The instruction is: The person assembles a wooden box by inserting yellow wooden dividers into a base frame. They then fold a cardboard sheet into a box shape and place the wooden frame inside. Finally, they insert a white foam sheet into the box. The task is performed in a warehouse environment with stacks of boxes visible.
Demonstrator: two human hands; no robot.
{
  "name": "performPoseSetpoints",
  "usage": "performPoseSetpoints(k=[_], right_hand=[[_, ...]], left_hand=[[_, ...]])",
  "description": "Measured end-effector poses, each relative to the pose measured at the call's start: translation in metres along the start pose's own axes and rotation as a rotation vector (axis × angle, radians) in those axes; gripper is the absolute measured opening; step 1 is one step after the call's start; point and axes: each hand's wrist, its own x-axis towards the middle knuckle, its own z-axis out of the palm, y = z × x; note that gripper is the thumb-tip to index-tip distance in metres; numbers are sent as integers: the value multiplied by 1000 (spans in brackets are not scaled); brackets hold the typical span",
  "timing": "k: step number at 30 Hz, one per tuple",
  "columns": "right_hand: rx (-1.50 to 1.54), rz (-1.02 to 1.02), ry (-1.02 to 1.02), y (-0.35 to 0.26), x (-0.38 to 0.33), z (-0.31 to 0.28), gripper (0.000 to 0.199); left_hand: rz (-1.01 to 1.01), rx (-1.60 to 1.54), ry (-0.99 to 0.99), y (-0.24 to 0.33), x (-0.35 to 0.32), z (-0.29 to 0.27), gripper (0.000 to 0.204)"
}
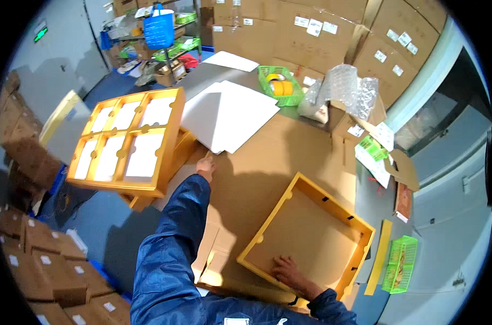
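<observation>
My left hand [206, 167] reaches over the brown cardboard on the table, with a finger stretched toward the near corner of the white sheets [238, 116]. Whether it touches them is hard to make out. My right hand [292, 273] rests inside a square yellow frame [267, 220], fingers spread on the brown surface within it. Small black pieces dot the frame's inner walls, and its near edge is partly hidden by my arm. At the left, a yellow six-compartment tray [132, 132] with white panels in its compartments sits tilted on more yellow pieces.
A green basket [281, 86] with yellow tape rolls stands at the back, beside bubble wrap [340, 86]. Toward the right lie a yellow strip [378, 257] and another green basket [400, 264]. Stacked cartons [289, 32] line the back; more cartons [56, 271] fill the lower left.
</observation>
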Motion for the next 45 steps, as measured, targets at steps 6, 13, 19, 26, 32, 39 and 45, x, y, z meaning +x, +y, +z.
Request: performPoseSetpoints(k=[6, 13, 19, 26, 32, 39, 45], right_hand=[[64, 77, -28, -27, 15, -30, 29], [-31, 49, -73, -22, 19, -26, 27], [58, 284, 81, -15, 10, -31, 32], [0, 384, 1113, -29, -44, -247, 42], [-199, 769, 1172, 47, -160, -317, 57], [592, 460, 1354, 72, -214, -276, 58], [782, 314, 1368, 8, -205, -267, 37]], left_hand=[[-159, -411, 307, -27, 81, 34, 12], [77, -608, -197, 41, 63, 79, 23], [-307, -1079, -266, 104, -55, 118, 23], [-277, -779, -678, 147, -230, 96, 23], [-209, -71, -1131, 159, -350, 83, 34], [-144, 246, -1253, 122, -372, 73, 33], [254, 305, -442, 176, -370, 113, 70]])
